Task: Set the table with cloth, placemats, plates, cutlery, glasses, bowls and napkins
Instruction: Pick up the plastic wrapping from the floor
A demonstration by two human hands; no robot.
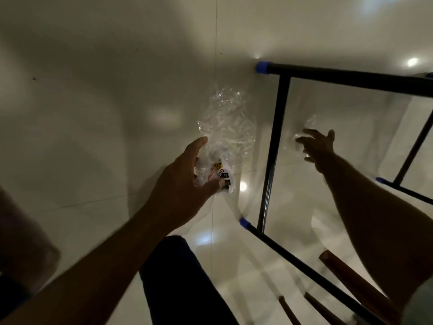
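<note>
A crumpled clear plastic wrapper (225, 127) with a printed label at its lower end hangs or lies over the glossy white floor, left of a black metal table frame (274, 146). My left hand (185, 181) is spread wide beside the wrapper's label end, thumb and fingers far apart, so it is not gripping the film. My right hand (316, 146) reaches past the frame's upright with its fingers splayed, its fingertips at a small bit of clear film (302, 137). A faint transparent sheet seems to hang inside the frame. No cloth, plates or cutlery are in view.
The frame's black bars end in blue caps (263, 67) on the white tiled floor (93, 113). Brown wooden chair legs (351, 285) stick in at the bottom right. My dark trouser leg (185, 282) fills the bottom middle.
</note>
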